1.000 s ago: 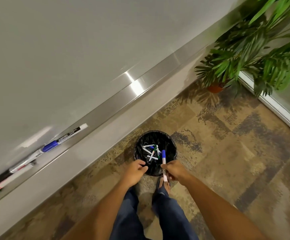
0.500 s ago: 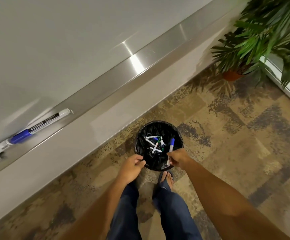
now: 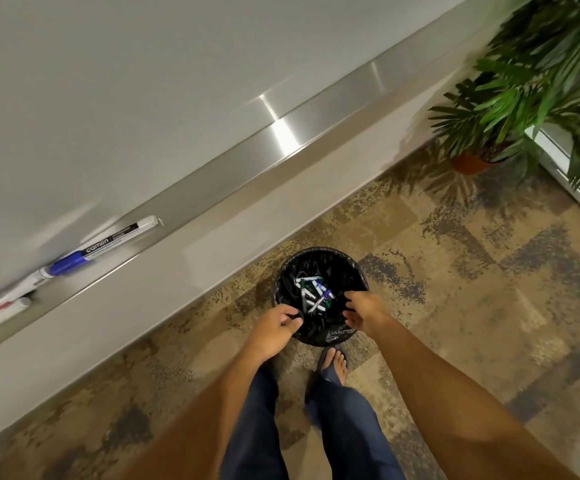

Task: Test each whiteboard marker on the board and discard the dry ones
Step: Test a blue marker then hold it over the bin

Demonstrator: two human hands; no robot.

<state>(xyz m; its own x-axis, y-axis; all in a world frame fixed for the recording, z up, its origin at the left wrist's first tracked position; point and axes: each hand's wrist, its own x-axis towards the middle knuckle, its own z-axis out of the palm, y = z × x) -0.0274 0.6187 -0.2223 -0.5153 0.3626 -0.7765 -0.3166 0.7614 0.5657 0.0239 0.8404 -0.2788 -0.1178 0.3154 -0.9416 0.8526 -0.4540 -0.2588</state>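
We take the black-lined bin point(image 3: 321, 296) on the carpet as our landmark. Our right hand point(image 3: 364, 315) hangs over its right rim, fingers loosely spread and empty. Our left hand point(image 3: 274, 329) is at its near-left rim, fingers curled around the edge of the black liner. Inside the bin, between and just beyond both hands, lies a heap of discarded markers point(image 3: 312, 294). Up and to the left of the bin, well apart from either hand, a blue-capped marker point(image 3: 103, 245) rests on the whiteboard's metal tray point(image 3: 247, 161).
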